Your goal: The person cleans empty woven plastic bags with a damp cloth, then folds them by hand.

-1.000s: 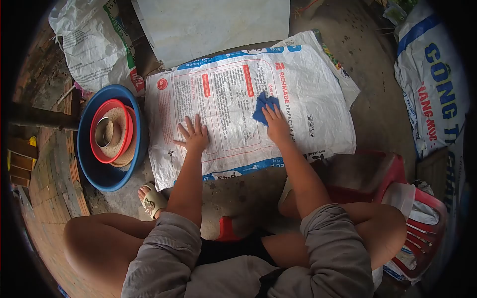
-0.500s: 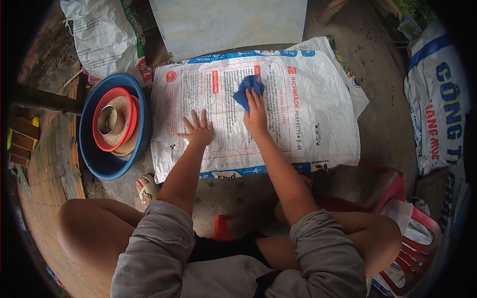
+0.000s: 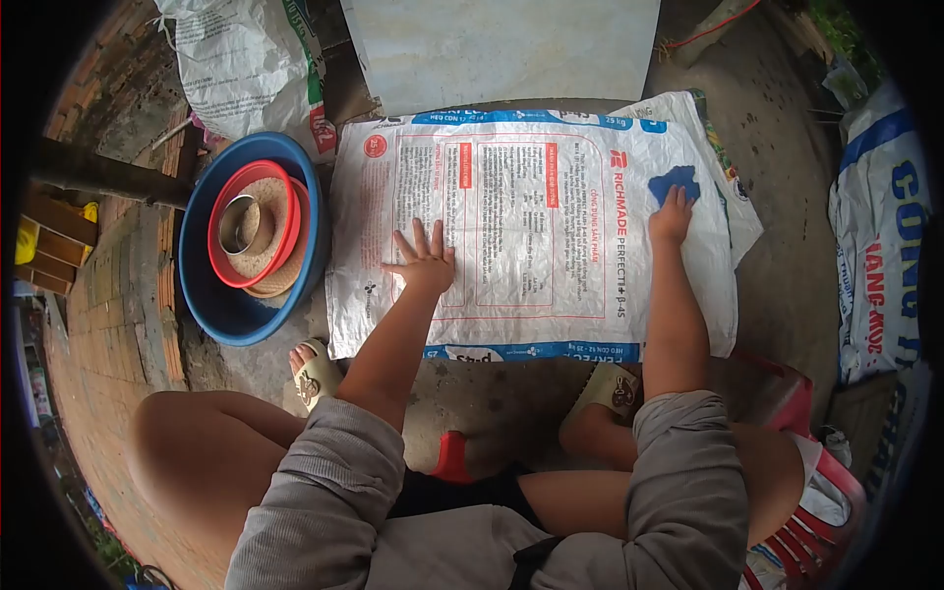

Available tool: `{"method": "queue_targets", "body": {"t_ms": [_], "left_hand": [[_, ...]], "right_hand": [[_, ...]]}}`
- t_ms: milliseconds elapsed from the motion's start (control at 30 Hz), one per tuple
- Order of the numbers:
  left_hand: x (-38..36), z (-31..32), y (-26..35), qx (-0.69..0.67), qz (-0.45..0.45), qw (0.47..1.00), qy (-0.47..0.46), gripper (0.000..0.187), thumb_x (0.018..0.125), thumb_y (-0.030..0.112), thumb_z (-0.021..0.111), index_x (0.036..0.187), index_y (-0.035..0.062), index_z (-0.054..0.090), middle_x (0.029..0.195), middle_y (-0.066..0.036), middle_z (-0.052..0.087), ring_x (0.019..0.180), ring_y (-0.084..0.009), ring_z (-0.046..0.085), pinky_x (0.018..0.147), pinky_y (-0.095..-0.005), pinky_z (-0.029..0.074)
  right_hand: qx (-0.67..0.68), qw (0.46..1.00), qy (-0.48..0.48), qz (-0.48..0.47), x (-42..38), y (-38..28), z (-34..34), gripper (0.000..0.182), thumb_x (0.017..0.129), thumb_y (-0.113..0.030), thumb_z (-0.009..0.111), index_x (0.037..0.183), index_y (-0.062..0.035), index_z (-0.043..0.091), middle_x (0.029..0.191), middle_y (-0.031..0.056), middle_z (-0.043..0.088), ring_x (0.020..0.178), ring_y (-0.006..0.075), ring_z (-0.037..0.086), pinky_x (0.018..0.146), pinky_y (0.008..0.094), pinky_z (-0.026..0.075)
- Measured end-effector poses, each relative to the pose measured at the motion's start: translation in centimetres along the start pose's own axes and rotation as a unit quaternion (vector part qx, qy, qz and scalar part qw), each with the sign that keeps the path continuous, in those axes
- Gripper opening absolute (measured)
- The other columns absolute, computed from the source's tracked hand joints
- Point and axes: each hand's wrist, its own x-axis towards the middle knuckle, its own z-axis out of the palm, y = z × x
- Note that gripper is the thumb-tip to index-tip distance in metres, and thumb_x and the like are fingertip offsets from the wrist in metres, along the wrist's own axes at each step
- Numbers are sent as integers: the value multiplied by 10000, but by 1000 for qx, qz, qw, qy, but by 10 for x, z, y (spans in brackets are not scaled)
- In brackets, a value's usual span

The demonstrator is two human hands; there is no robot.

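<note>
A white printed feed sack [image 3: 551, 265] with blue bands lies flat on the ground in front of me. My left hand [image 3: 426, 262] rests palm down on its left half, with the fingers spread. Over on the sack's right side, my right hand [image 3: 672, 216] presses a crumpled blue cloth [image 3: 671, 182] against the surface. The fingers of that hand lie on the cloth's lower part, and the rest of it sticks out beyond the fingertips.
Left of the sack stands a blue basin [image 3: 197, 295] holding a red basin [image 3: 218, 246], a metal bowl [image 3: 239, 224] and grain. A pale board [image 3: 501, 54] is behind the sack. Other sacks [image 3: 875, 285] stand at right, near a red plastic chair [image 3: 836, 501].
My right hand has slid the blue cloth from the middle of the sack to its right side. My left hand stays flat on the sack. The whole view has shifted slightly.
</note>
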Motion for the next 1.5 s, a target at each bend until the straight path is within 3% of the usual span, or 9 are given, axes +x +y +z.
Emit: {"method": "queue_targets", "body": {"t_ms": [100,233,433,633,867,1033,1133,1367,1500], "left_hand": [[0,-2,0,-1,0,1000,-8,578,1024,470,171,1557,356,-21,1632,-34,-128,1468,-432,-136,981,-839,144],[1,-1,1,5,-2,1000,-14,581,1023,474,169,1555,359,-33,1631,-34,-132,1466,-433,-140,977,-840,148],[8,7,-1,42,-9,999,-15,603,1013,515,217,1567,301,110,1639,-45,-68,1462,-453,-135,940,-865,143],[-1,-4,1,61,8,998,-33,588,1011,526,203,1557,308,179,1640,-65,-42,1455,-480,-119,935,-872,130],[0,-1,-2,31,7,999,7,606,1014,510,165,1553,349,-58,1630,-52,-134,1462,-451,-135,983,-828,174],[2,6,-3,26,12,999,30,587,1018,504,165,1559,351,0,1637,-56,-79,1462,-465,-104,955,-854,157],[1,4,-1,28,7,999,23,589,1018,504,164,1559,349,-10,1637,-53,-85,1464,-461,-100,962,-847,170],[9,9,3,123,-26,992,-24,594,1018,503,182,1560,347,-3,1637,-49,-87,1466,-460,-95,958,-841,189],[1,3,2,143,-27,989,-25,598,1016,505,188,1561,347,1,1638,-48,-86,1466,-457,-97,953,-843,186]], "right_hand": [[241,923,91,286,32,14,-12,588,786,-20,546,1352,102,446,1388,309,462,1316,452,420,1136,459,311],[374,899,225,39,-7,-124,-36,660,822,49,493,1461,41,326,1498,299,308,1380,456,324,1159,461,267],[366,798,-167,-448,-195,-319,-5,657,786,-40,617,1421,-119,468,1517,96,392,1402,361,339,1133,434,346],[208,845,-114,-480,-141,-256,-19,618,799,-7,612,1393,-131,496,1507,33,415,1404,276,362,1151,420,322],[-41,995,-61,-70,-3,-39,-2,702,801,-89,639,1463,-102,408,1557,91,334,1433,367,286,1152,484,284],[150,974,62,160,18,9,11,673,775,-50,564,1421,48,401,1474,266,387,1361,461,359,1180,482,233],[278,940,197,31,-13,-76,-8,671,791,22,508,1445,44,361,1506,269,329,1395,477,284,1181,507,216],[303,822,-93,-472,-161,-254,-40,722,787,100,525,1400,-280,519,1563,69,319,1413,346,326,1151,448,315],[349,830,-133,-413,-183,-242,-26,705,802,97,517,1382,-303,535,1529,38,385,1411,319,344,1156,440,313]]}}
